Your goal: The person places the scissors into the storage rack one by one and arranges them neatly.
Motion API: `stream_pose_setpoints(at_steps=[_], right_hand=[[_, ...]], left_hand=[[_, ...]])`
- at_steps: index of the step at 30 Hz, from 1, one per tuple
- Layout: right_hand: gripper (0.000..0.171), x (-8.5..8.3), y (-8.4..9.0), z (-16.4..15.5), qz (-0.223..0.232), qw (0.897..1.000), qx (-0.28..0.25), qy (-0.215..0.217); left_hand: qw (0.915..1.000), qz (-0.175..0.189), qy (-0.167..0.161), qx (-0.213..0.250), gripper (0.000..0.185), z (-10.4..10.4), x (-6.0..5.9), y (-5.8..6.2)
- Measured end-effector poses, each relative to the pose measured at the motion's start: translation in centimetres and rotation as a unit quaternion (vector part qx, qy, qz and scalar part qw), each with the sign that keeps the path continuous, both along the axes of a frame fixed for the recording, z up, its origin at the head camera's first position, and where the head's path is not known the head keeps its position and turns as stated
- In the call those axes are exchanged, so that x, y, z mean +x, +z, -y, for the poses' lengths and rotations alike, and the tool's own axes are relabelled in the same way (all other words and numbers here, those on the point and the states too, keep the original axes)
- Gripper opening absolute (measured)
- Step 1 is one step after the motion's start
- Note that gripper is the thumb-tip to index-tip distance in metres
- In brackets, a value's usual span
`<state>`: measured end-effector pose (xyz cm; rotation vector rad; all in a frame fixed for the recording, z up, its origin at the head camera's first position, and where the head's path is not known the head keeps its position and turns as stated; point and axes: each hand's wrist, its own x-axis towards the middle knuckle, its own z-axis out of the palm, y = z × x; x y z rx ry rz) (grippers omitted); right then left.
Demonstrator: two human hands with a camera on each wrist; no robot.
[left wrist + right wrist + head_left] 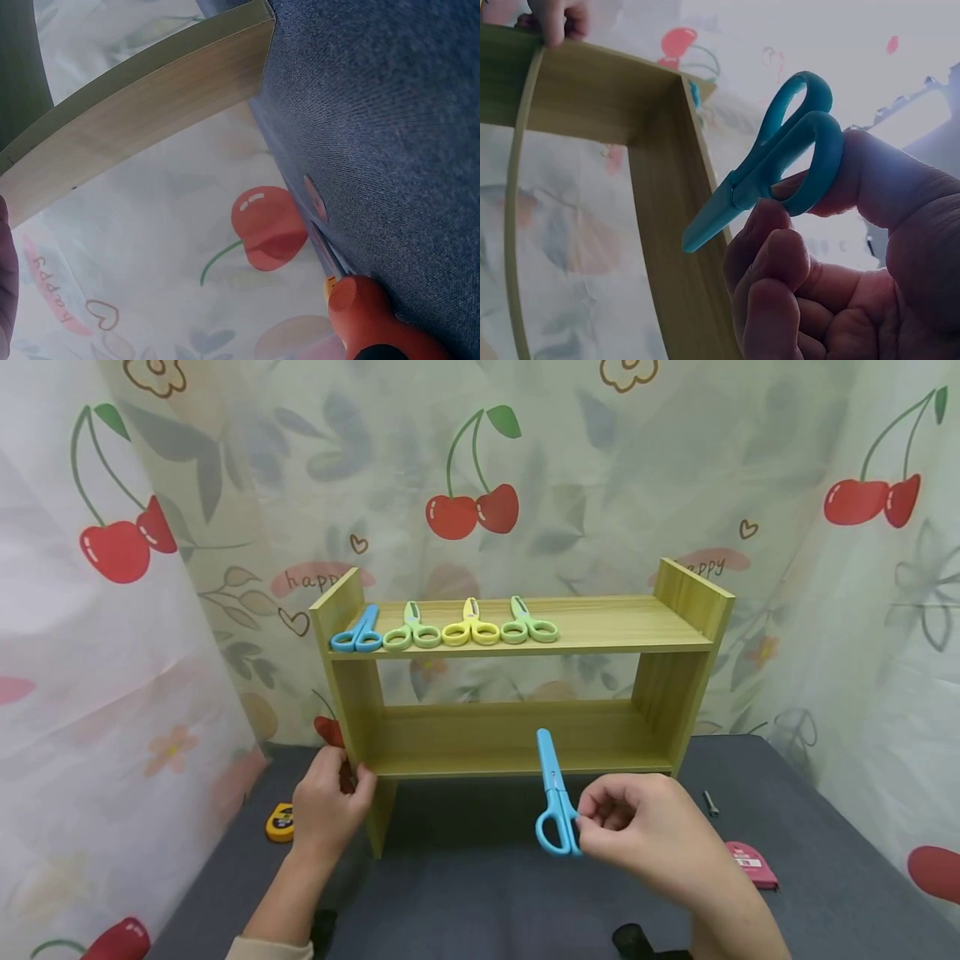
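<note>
Five scissors in all: four lie in a row on the left of the wooden shelf's [600, 627] top board, one blue [358, 633], two green [412, 631] [529, 623], one yellow [470, 627]. The right hand [645, 835] pinches the fifth, a blue pair [553, 797], by its handle, near the lower board's front. The left hand [327, 806] grips the shelf's left upright.

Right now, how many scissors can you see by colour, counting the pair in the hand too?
Blue: 2, one on the top shelf and one pinched in the right hand
Green: 2, and
Yellow: 1
Total: 5 pairs of scissors, 4 on the wooden shelf and 1 in the right hand.
</note>
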<state>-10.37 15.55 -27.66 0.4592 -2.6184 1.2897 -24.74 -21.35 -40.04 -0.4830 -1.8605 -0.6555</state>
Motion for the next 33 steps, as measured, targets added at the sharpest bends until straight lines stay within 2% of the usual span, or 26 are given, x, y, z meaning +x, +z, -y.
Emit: stream_pose_setpoints(at_steps=[14, 23, 30, 33], right_hand=[[0.004, 1.0, 0.8, -3.9, 0.000, 0.998, -0.014, -0.053], [0.004, 1.3, 1.5, -6.2, -0.031, 0.995, -0.018, -0.091], [0.007, -0.2, 3.9, -7.9, -0.100, 0.990, -0.007, -0.096], [0.007, -1.1, 5.4, -8.3, -0.108, 0.989, 0.000, -0.097]], left_hand=[[1.0000, 0.003, 0.001, 0.001, 0.010, 0.1, 0.1, 0.1], [1.0000, 0.003, 0.000, 0.002, 0.010, -0.1, -0.1, -0.2], [1.0000, -0.005, 0.001, -0.001, 0.010, 0.0, -0.1, -0.2], [1.0000, -0.006, 0.002, -0.002, 0.009, 0.1, -0.1, -0.2]])
